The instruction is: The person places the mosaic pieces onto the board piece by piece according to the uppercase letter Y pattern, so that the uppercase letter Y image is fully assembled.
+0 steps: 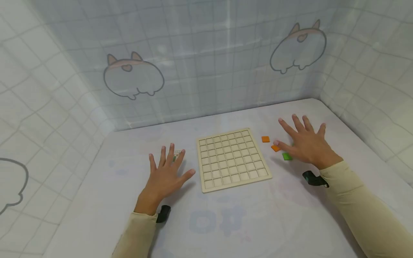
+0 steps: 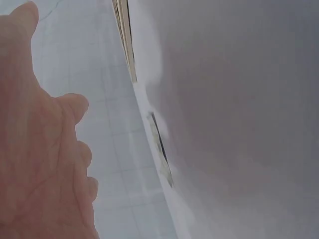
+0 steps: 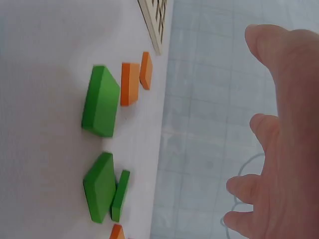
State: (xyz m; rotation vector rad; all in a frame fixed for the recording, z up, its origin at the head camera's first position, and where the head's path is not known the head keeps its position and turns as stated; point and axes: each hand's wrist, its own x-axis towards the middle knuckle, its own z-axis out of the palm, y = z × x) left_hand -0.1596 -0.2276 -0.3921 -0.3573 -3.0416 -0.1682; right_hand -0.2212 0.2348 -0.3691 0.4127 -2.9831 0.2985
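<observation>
A wooden grid board (image 1: pixel 230 157) with rows of square recesses lies flat between the two hands. My left hand (image 1: pixel 164 181) hovers palm down with fingers spread, left of the board, holding nothing. Beneath its fingertips a small printed grid card (image 1: pixel 176 156) lies partly hidden; the left wrist view shows its thin edge (image 2: pixel 160 149). On the right, my right hand (image 1: pixel 306 145) is held fingers spread above several square tiles, gripping none. An orange tile (image 1: pixel 265 139) and a green tile (image 1: pixel 286 156) show around it. The right wrist view shows green tiles (image 3: pixel 101 102) and orange tiles (image 3: pixel 130 83) below the palm.
A white cloth covers the table (image 1: pixel 219 222). Grid-patterned curtains (image 1: pixel 209 61) with animal drawings stand behind and at both sides. Dark wrist cameras (image 1: pixel 163 214) hang below each sleeve.
</observation>
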